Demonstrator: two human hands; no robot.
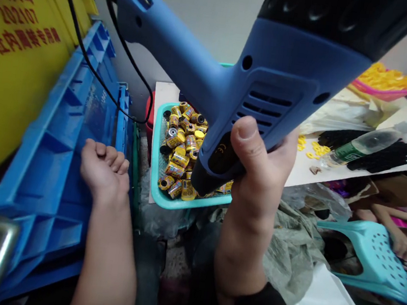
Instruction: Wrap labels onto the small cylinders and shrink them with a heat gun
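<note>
"Two hands, holding what?"
"Right fingers (246, 138) clench a blue plastic heat gun (274, 87); left fist (105, 170) rests empty on a blue crate (59, 120)."
"Teal plastic basket (155, 156) at twelve o'clock?"
"Heaped with yellow canisters (176, 164)."

We look from the person's head, forward and down, along both forearms. The right hand (259, 179) is closest to us, its fingers (248, 135) right of centre and wrapped round a blue power tool (278, 87) that runs off the frame's top edge. Left of those fingers and lower lies the left hand (105, 170); beyond them, farther from us, sits a teal basket (197, 203).
</note>
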